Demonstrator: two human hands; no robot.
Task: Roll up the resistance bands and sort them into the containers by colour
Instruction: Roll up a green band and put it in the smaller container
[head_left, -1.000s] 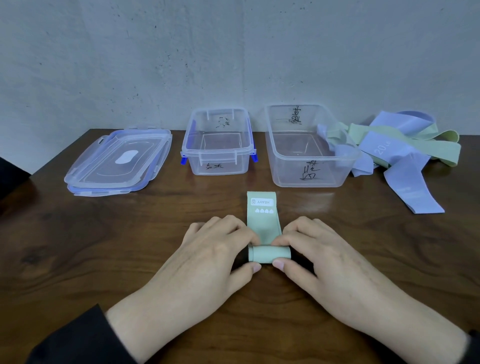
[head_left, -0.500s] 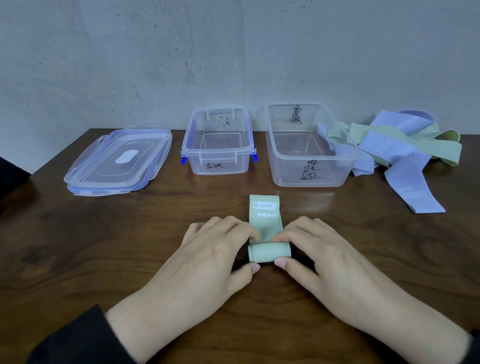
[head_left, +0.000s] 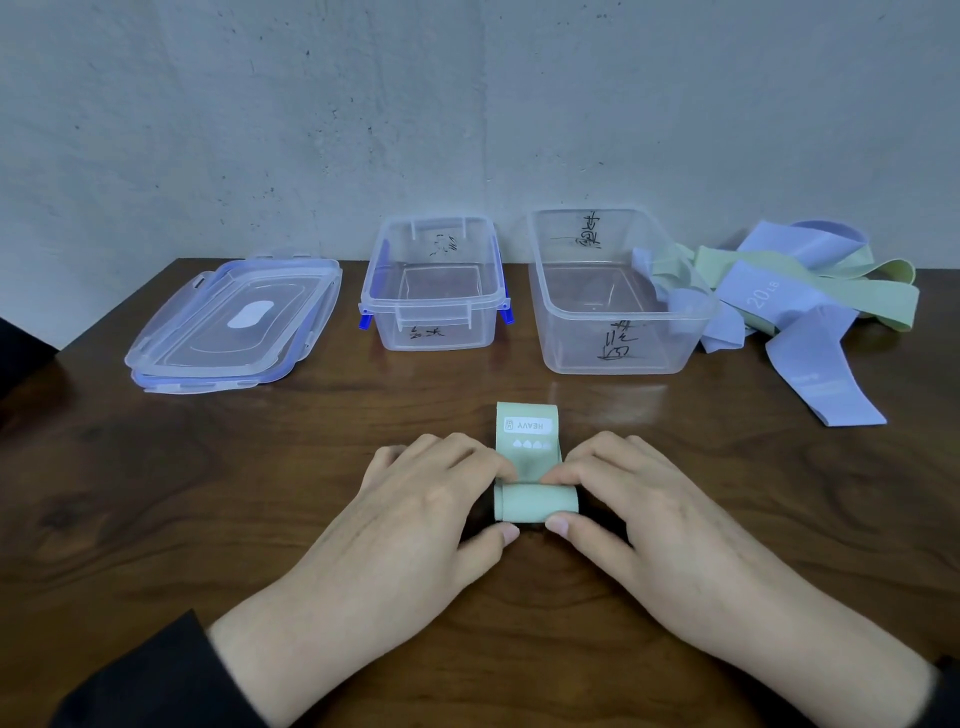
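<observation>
A pale green resistance band (head_left: 532, 467) lies on the wooden table (head_left: 156, 519) in front of me, its near end wound into a roll and its flat far end showing a white "HEAVY" label. My left hand (head_left: 415, 519) pinches the roll's left end and my right hand (head_left: 644, 525) pinches its right end, thumbs on the near side. Behind stand two clear containers with handwritten marks: a smaller one (head_left: 434, 332) with blue clips and a larger one (head_left: 618, 358). A loose pile of purple and green bands (head_left: 789, 301) lies at the right, behind and beside the larger container.
Two stacked clear lids (head_left: 234, 322) with blue trim rest at the back left. A grey wall closes off the table's far edge. A dark object shows at the left frame edge.
The roll has grown thicker and moved a little away from me, and the flat part of the green band has become shorter. Both hands have kept hold of the roll.
</observation>
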